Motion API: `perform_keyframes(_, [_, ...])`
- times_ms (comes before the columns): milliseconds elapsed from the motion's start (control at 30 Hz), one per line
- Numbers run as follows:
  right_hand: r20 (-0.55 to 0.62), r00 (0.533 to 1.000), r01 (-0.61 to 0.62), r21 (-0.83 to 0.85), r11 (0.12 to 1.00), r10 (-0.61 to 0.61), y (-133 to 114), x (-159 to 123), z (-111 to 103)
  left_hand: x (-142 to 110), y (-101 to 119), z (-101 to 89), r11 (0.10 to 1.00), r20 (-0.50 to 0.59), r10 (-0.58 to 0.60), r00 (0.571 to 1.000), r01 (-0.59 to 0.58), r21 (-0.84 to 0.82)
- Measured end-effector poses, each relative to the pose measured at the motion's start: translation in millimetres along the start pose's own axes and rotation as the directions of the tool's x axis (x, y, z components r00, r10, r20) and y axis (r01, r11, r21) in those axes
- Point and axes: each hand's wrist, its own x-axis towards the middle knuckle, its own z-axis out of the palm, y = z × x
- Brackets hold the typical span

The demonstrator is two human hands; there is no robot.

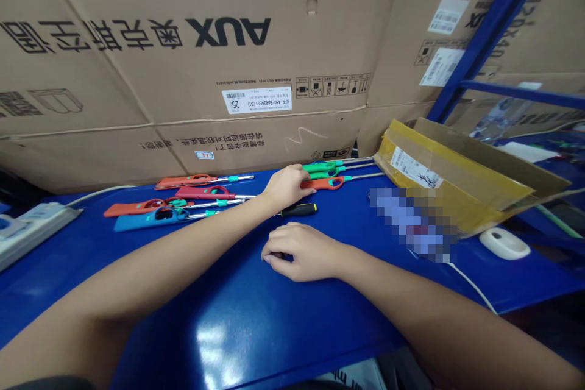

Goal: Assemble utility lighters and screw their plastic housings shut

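Note:
My left hand (287, 187) reaches across the blue table, its fingers curled over the handle end of an orange long-nosed lighter (325, 183). Green lighters (322, 168) lie just behind that one. Below my left hand rests a black and yellow screwdriver (300, 210), its shaft partly behind my wrist. My right hand (305, 251) is over the table nearer to me, thumb and fingers curled together; whatever they hold is hidden. Left of my hands lie a red lighter (201, 193), a blue lighter (146, 220) and orange lighters (132, 208).
Large cardboard boxes (183, 73) stand along the back. At the right are an open yellow-taped carton (411, 173), a blurred-out item (411, 223) with a white cable, a white mouse (504, 243) and a blue metal frame (496, 30). A white power strip (39, 228) lies at the left.

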Motion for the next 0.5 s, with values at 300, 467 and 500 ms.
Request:
perform_keyframes(300, [-0.029, 0.994, -0.107, -0.102, 0.989, 0.105, -3.0, -1.2, -6.2, -48.9, -47.2, -70.6, 0.971, -0.195, -0.23, 0.953, 0.238, 0.018])
perform_keyframes(467, [0.011, 0.994, -0.105, -0.107, 0.989, 0.107, -11.1, -0.3, -11.5, -108.9, -90.0, -87.4, 0.981, 0.04, -0.195, 0.98, 0.194, 0.023])
perform_keyframes(500, [0.021, 0.995, -0.096, -0.109, 0.989, 0.099, -11.9, -0.1, -12.1, -121.4, -96.1, -88.6, 0.985, 0.072, -0.172, 0.982, 0.172, 0.014])
